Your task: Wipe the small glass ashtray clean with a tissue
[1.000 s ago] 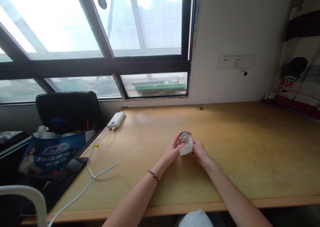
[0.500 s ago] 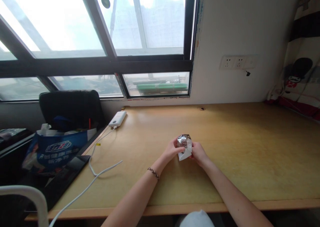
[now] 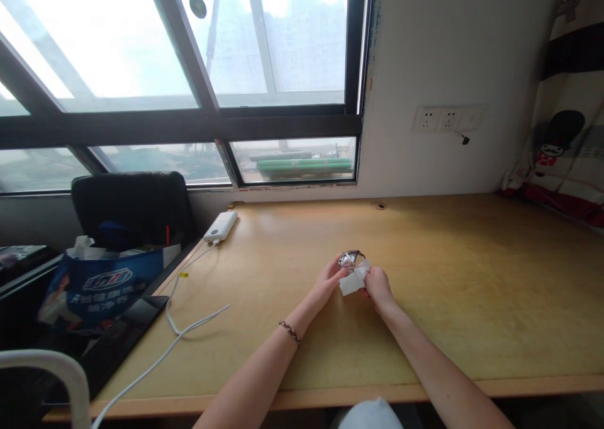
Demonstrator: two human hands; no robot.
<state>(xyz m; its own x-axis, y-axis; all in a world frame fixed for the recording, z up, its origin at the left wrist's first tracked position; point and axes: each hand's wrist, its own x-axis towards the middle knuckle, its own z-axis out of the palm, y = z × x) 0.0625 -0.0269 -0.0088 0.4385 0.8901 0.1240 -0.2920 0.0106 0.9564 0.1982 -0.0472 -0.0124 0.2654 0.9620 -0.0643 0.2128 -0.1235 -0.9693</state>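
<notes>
Silvery and glinting, a small shiny object sits between our two hands above the middle of the wooden desk. Our left hand closes its fingers on the object's left side; our right hand presses a white tissue against it. A power bank with a white cable lies well apart, at the desk's far left.

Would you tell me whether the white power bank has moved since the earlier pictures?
No. The white power bank lies at the same desk corner below the window.
</notes>
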